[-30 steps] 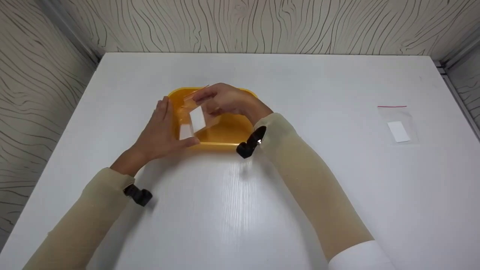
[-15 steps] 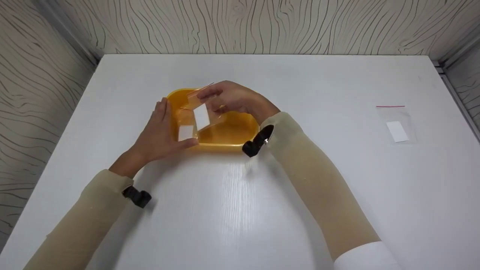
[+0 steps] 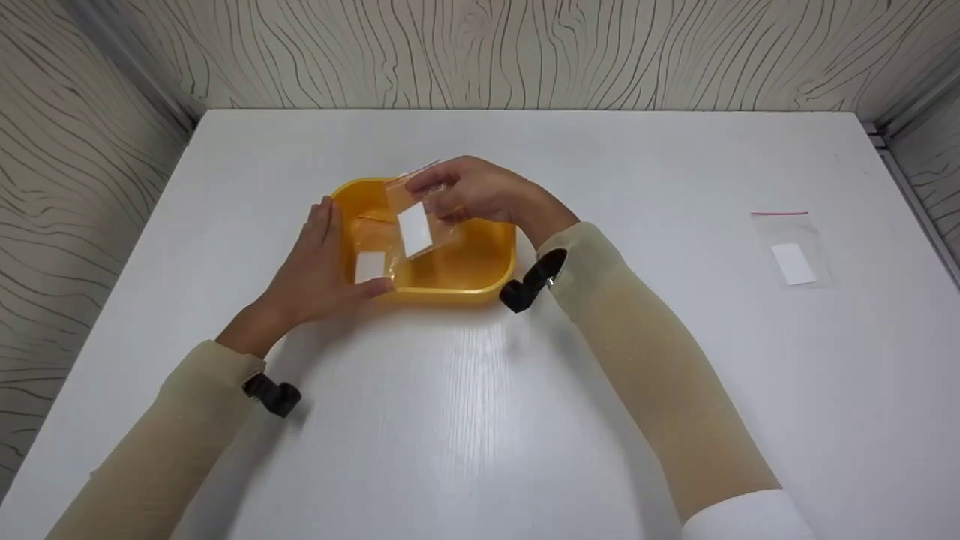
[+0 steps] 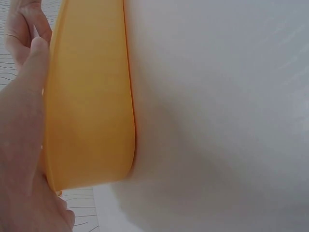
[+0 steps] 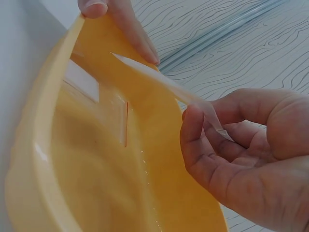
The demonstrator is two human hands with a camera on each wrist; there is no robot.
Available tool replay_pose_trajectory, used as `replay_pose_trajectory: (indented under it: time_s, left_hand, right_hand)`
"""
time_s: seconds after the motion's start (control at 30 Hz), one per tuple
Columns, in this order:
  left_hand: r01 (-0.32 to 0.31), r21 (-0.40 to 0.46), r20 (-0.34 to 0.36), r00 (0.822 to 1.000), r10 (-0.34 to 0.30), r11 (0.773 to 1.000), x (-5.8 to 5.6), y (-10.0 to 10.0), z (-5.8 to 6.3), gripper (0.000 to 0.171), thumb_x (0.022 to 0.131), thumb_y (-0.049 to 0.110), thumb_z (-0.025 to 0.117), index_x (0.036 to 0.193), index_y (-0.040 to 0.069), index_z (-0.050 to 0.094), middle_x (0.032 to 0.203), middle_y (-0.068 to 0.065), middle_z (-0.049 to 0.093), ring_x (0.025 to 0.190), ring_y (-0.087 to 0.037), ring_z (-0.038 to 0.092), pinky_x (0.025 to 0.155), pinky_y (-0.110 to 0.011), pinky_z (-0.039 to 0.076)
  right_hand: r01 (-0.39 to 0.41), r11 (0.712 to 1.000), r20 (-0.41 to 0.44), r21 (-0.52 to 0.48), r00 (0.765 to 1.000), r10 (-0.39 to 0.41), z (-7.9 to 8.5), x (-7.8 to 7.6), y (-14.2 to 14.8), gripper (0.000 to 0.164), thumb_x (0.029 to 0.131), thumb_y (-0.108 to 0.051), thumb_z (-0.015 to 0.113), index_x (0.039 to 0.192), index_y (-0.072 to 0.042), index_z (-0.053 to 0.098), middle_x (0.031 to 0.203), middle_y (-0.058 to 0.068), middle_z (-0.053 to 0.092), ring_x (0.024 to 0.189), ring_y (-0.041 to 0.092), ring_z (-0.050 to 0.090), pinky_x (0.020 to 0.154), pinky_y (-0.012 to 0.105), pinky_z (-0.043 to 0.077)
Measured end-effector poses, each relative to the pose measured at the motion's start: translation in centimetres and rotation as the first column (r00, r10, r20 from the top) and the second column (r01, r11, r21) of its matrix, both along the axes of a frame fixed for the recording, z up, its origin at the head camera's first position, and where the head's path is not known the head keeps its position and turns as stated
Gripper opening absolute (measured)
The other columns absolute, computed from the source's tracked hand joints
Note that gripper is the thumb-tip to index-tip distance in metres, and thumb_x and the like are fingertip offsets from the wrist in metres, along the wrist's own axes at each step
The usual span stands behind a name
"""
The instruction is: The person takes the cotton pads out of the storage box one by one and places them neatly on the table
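Note:
In the head view my right hand (image 3: 484, 191) pinches a clear zip-lock bag (image 3: 415, 229) with a white rectangle in it, above the yellow plastic bin (image 3: 465, 292). The right wrist view shows this bag (image 5: 159, 78) nearly edge-on between thumb and fingers. A second zip-lock bag (image 3: 370, 266), also with a white piece, lies inside the bin at its left end; its red seal line shows in the right wrist view. My left hand (image 3: 311, 270) holds the bin's left end, thumb over the front rim and fingers along the left side. The bin's outer wall (image 4: 89, 96) fills part of the left wrist view.
Another zip-lock bag (image 3: 793, 262) with a white rectangle and red seal lies flat at the right of the white table (image 3: 660, 172). Wood-grain patterned panels (image 3: 480, 52) stand behind the table and at its left.
My right hand has drawn the pinched bag up and to the right, apart from the bag inside the bin. My left hand has stayed almost still on the bin.

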State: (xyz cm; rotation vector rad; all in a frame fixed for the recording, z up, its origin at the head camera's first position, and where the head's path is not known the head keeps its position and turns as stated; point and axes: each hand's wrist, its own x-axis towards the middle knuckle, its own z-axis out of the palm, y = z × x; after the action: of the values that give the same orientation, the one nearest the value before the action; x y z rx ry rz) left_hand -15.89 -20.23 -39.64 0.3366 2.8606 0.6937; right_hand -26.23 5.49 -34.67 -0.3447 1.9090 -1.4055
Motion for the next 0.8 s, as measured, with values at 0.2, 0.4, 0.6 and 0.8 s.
replay_pose_trajectory:
  time_s: [0.2,0.4,0.6,0.8]
  left_hand:
    - [-0.002,0.011,-0.012,1.000,0.002,1.000,0.0,0.0,-0.1,0.131,0.083,0.066,0.071,0.160,0.000,-0.011,0.168,-0.021,-0.010,0.155,-0.041,-0.006,0.122,-0.061,0.011]
    - [-0.006,0.014,-0.012,1.000,0.007,1.000,-0.1,0.0,-0.1,0.131,0.083,0.067,0.071,0.160,0.001,-0.012,0.169,-0.021,-0.011,0.155,-0.040,-0.006,0.122,-0.061,0.011]
    - [-0.003,0.016,-0.031,1.000,0.004,1.000,-0.1,0.1,-0.2,0.130,0.083,0.067,0.070,0.161,0.002,-0.010,0.169,-0.021,-0.009,0.155,-0.041,-0.003,0.121,-0.062,0.012]
    - [-0.005,0.012,-0.031,0.999,0.006,1.000,-0.1,0.0,-0.1,0.131,0.083,0.067,0.071,0.160,0.001,-0.010,0.169,-0.021,-0.009,0.155,-0.041,-0.004,0.122,-0.062,0.012]
  right_hand:
    - [0.007,1.000,0.003,0.013,1.000,-0.007,0.6,0.0,0.7,0.037,0.098,-0.005,0.066,0.133,-0.014,0.065,0.132,0.003,0.061,0.086,0.019,0.055,0.083,0.025,0.056]
    - [0.002,0.999,-0.016,0.039,1.000,-0.002,1.0,0.0,1.6,0.037,0.098,-0.007,0.065,0.135,-0.014,0.064,0.131,0.004,0.061,0.088,0.019,0.055,0.082,0.024,0.055]
    - [0.013,0.999,-0.025,0.053,1.000,-0.012,1.5,0.0,2.5,0.037,0.098,-0.006,0.065,0.134,-0.015,0.065,0.132,0.003,0.060,0.093,0.019,0.057,0.087,0.026,0.056]
    - [0.007,0.999,-0.027,0.037,1.000,-0.006,1.7,0.0,3.5,0.040,0.097,-0.002,0.063,0.136,-0.013,0.063,0.133,0.004,0.059,0.089,0.019,0.055,0.082,0.024,0.055]
